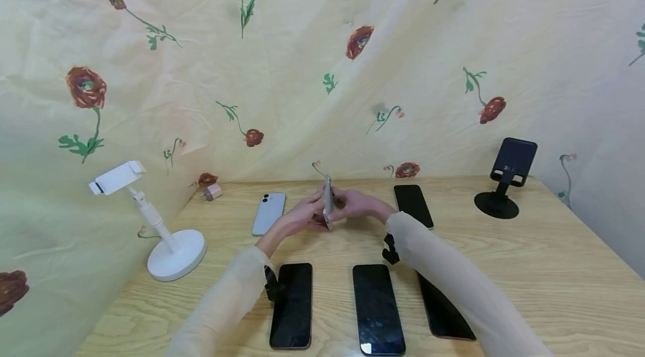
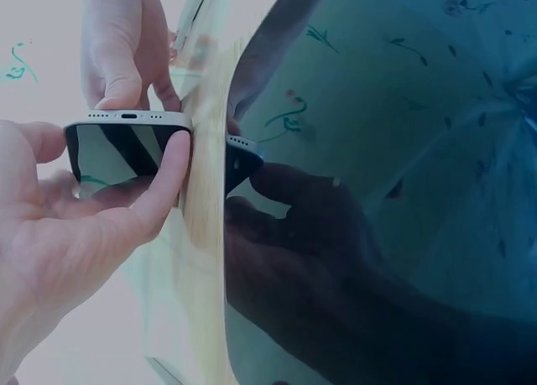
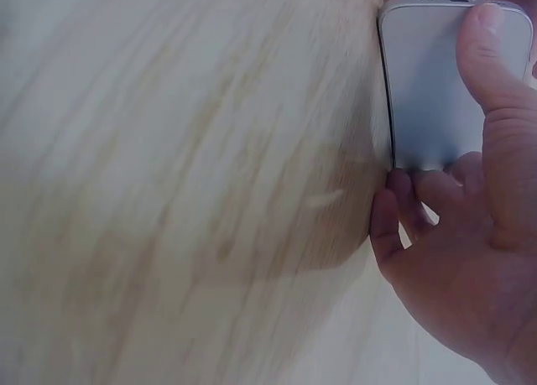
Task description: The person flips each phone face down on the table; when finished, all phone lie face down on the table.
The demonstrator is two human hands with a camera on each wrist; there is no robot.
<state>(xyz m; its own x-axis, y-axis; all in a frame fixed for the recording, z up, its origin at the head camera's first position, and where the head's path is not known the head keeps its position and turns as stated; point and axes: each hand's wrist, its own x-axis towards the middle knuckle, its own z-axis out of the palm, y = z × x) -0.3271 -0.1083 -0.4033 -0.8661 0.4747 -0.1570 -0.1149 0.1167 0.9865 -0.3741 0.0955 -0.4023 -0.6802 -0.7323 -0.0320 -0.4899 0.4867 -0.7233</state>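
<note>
Grasping the silver-edged phone (image 1: pixel 328 203) right now, and with both hands! Holding it by opposite edges with the bent fingers of the left hand (image 1: pixel 302 214), in from eight o'clock. Pinching it as well with the right hand (image 1: pixel 355 204), over at three o'clock, with a thumb laid across the pale back. Facing the left palm with that dark, glossy screen, and showing the charging-port end to both wrist cameras. Standing on edge, towards the rear of the wooden table (image 1: pixel 554 267); too close to tell whether touching it or just above.

Out to nine o'clock from there, lying face down: a pale blue phone (image 1: pixel 269 214). Round to three o'clock, just past the right wrist, to a black phone (image 1: pixel 413 205) lying screen up. Down to seven o'clock for another dark phone (image 1: pixel 292 312), partly behind the left wrist gadget (image 1: pixel 272 284). On to five o'clock for a third (image 1: pixel 379 309), then to four for a fourth (image 1: pixel 443 312), half under the right sleeve (image 1: pixel 453 278).

Farther out, at nine: a pink-and-white plug (image 1: pixel 214 192), with a white stand (image 1: pixel 176 256) between eight and nine. Well off at three: a black stand (image 1: pixel 496 205). Up at twelve, a flowered cloth (image 1: pixel 302 66).
</note>
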